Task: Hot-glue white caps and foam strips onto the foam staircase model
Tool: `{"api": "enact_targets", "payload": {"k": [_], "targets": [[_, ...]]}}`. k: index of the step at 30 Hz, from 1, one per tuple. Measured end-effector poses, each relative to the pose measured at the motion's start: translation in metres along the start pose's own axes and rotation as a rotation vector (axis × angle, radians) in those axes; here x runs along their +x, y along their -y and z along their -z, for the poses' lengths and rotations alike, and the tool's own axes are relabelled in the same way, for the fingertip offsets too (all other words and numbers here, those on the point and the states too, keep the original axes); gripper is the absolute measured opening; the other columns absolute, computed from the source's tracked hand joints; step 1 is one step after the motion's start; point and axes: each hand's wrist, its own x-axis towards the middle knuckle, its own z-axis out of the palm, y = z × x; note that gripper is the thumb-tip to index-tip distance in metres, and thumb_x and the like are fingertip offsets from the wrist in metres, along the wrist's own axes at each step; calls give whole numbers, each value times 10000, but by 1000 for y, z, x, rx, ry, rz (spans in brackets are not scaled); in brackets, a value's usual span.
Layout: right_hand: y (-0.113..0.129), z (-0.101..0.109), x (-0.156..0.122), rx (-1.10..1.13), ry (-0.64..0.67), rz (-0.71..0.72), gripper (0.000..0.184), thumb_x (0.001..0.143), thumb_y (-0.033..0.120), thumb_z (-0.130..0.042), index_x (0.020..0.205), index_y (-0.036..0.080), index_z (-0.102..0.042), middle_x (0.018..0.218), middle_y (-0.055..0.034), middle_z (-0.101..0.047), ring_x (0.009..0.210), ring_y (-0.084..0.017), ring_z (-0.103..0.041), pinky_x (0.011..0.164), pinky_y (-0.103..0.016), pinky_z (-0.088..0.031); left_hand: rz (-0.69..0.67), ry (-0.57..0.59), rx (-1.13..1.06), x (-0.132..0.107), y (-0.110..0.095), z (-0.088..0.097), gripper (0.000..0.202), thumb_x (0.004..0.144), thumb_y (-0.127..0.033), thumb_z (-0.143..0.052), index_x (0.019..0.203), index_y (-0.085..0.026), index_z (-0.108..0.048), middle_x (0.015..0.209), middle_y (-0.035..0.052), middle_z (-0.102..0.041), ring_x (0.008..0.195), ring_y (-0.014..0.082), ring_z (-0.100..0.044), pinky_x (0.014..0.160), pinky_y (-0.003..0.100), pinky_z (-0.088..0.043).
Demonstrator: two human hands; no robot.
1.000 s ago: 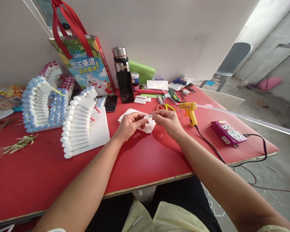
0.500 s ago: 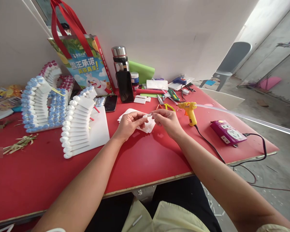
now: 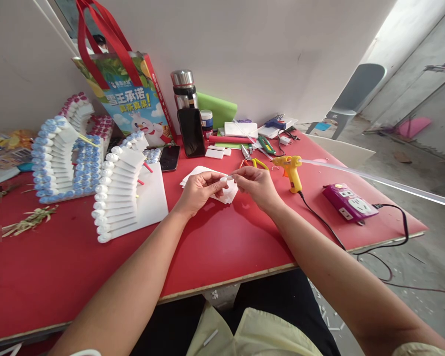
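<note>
My left hand (image 3: 202, 193) and my right hand (image 3: 257, 187) meet over the middle of the red table (image 3: 222, 237). Thumb and fingers of both are closed on a small white rolled piece (image 3: 224, 180), whose exact kind is too small to make out. Beneath them lies a stack of white sheets (image 3: 228, 199), partly covered by the hands. To the left of my left hand, a fan of white rolled pieces with rounded ends (image 3: 120, 193) rests on a white board (image 3: 154, 198). A yellow glue gun (image 3: 291, 174) with a long clear glue stick stands right of my right hand.
A purple power strip (image 3: 350, 203) with a black cord sits at the right edge. Pliers (image 3: 257, 163), a phone (image 3: 191, 133), a steel bottle (image 3: 183, 81) and a shopping bag (image 3: 133, 106) are behind the hands. A blue-and-white rolled-piece structure (image 3: 48, 163) stands far left.
Both hands stay in nearly the same place, still pinching the small white piece. Only slight finger movement shows; the things on the table have not moved.
</note>
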Motion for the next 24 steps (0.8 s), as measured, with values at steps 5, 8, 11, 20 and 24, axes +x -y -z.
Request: {"api": "enact_targets", "payload": {"k": [5,8,11,20,24], "targets": [[1,-1,0,-55,0,42,147,773,294,-702,798,152,-727,621,7,-611,542,-103,-491,533,-269,-388,11,9,-28,-1,0,-1,368,800,-462,-790,1007,-158,-783,821,60,-697,647,134,-590,649,289,-520],[2,-1,-1,-95,0,63,141,778,293,-698,795,156,-722,633,6,-616,548,-105,-493,531,-270,-384,28,8,-51,-1,0,-1,375,792,-462,-797,1007,-155,-784,819,61,-696,650,136,-591,654,293,-520],[2,0,-2,-113,6,79,129,783,282,-688,793,157,-721,638,6,-616,551,-104,-492,534,-269,-386,36,11,-74,-1,0,-1,373,797,-449,-798,1015,-147,-781,818,63,-695,652,134,-592,651,289,-520],[3,-1,-3,-136,0,101,145,781,259,-664,798,135,-736,605,10,-602,538,-101,-498,523,-257,-399,57,-36,-136,0,5,-7,383,764,-443,-828,980,-133,-763,796,53,-698,617,122,-595,609,269,-519],[3,-2,-4,-93,6,92,138,787,253,-657,796,138,-732,620,10,-608,527,-96,-512,525,-255,-414,37,-56,-124,0,5,-9,373,766,-452,-824,952,-136,-759,778,47,-695,601,120,-596,596,267,-519]]}}
